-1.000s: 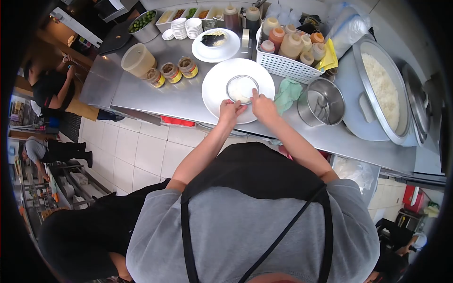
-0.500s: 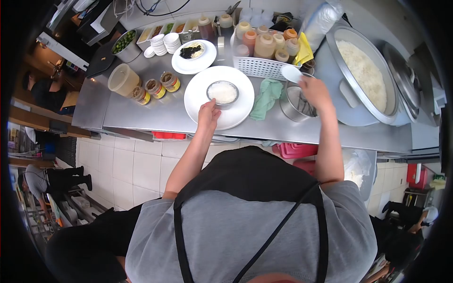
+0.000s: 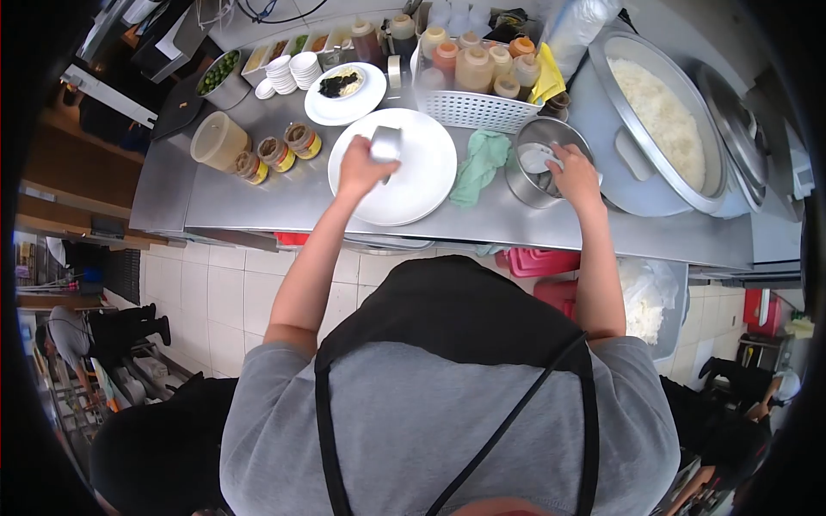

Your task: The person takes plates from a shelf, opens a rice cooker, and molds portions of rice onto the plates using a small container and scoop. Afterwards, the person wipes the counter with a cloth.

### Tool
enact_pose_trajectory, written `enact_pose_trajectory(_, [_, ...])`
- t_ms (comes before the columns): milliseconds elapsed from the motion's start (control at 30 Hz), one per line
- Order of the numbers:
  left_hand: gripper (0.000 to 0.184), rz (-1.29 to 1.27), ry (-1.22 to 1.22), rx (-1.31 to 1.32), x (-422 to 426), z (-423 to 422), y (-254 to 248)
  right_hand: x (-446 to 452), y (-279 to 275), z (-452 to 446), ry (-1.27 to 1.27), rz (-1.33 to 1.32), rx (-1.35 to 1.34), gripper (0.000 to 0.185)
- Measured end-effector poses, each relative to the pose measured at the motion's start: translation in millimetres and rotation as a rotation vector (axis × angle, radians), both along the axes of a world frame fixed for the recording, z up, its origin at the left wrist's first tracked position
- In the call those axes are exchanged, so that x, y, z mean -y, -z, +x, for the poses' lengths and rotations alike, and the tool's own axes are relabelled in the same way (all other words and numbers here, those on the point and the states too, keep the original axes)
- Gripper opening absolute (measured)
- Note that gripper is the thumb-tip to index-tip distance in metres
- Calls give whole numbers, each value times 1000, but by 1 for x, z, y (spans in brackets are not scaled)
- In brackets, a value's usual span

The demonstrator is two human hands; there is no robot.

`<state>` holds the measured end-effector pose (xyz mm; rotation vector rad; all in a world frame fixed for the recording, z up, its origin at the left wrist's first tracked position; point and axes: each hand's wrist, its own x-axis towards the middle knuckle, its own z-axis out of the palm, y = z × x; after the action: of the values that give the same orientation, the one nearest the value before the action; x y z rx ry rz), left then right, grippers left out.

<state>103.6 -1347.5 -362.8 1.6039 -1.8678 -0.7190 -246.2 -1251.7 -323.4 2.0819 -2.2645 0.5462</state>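
My left hand grips a small metal bowl, tipped on its side above the left part of a large white plate. Whether rice is still inside the bowl cannot be made out. My right hand holds a pale flat scoop at the mouth of a steel pot. Between plate and pot lies a green cloth. Right of the pot stands a large tub of white rice.
A white basket of sauce bottles stands behind the cloth. Three jars, a plastic container and a smaller plate are to the left. People stand at the far left, lower left and lower right.
The metal bowl has gone from flat on the plate to tipped up in my left hand. My right hand moved from the plate to the pot, lowering the scoop there.
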Motion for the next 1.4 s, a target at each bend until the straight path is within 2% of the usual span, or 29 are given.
enact_pose_trajectory(67, [56,-212,191,476,-9,-22,2,4,-8,18,-101,-52,66,31])
enact_pose_trajectory(100, [59,-67,245,654,-14,-33,-1,7,-14,30,-195,-109,133,30])
enact_pose_trajectory(133, [62,-123,344,774,-17,-37,10,9,-20,41,-204,-111,132,30])
enact_pose_trajectory(233, [58,-123,376,892,-15,-44,23,17,-26,75,-323,-84,239,27])
enact_pose_trajectory(300, [55,188,485,826,-4,-47,18,30,-13,93,-457,123,389,21])
enact_pose_trajectory(333, [55,192,480,824,1,-45,15,39,1,103,-463,126,389,21])
enact_pose_trajectory(400, [54,175,441,675,13,-39,5,59,33,126,-560,168,336,17])
enact_pose_trajectory(467, [56,-15,468,397,28,-18,-13,69,42,155,-544,224,283,17])
enact_pose_trajectory(533, [59,-280,378,363,35,-1,-32,80,57,179,-627,262,258,17])
enact_pose_trajectory(600, [56,-277,147,359,26,21,-51,87,70,196,-711,299,232,18])
enact_pose_trajectory(667, [56,-368,72,315,20,51,-48,92,79,210,-757,430,226,17])
enact_pose_trajectory(733, [52,-5,-9,-70,6,75,-48,98,83,217,-765,425,188,14])
enact_pose_trajectory(767, [52,-5,-11,-71,-5,84,-41,99,81,217,-748,468,184,13])
enact_pose_trajectory(833, [46,179,-131,-486,-27,98,-21,102,79,217,-733,508,174,12])
enact_pose_trajectory(867, [46,174,-132,-489,-37,100,-13,104,78,217,-760,517,133,12])
enact_pose_trajectory(933, [40,390,-212,-735,-57,101,-1,104,70,216,-787,526,88,12])
enact_pose_trajectory(1000, [36,437,-203,-807,-72,99,7,100,55,214,-714,512,271,16])
enact_pose_trajectory(1133, [30,511,-196,-905,-82,91,15,112,30,214,-708,440,396,22])
enact_pose_trajectory(1200, [30,515,-180,-935,-82,87,21,112,14,215,-776,394,647,22])
enact_pose_trajectory(1267, [31,533,-139,-960,-80,77,24,114,13,221,-807,415,706,23])
enact_pose_trajectory(1300, [29,531,-111,-1095,-81,72,22,114,12,217,-853,435,765,25])
enact_pose_trajectory(1333, [29,533,-81,-1227,-81,69,22,112,11,209,-815,421,771,25])
enact_pose_trajectory(1400, [29,567,-9,-1267,-77,69,36,108,6,188,-654,203,477,27])
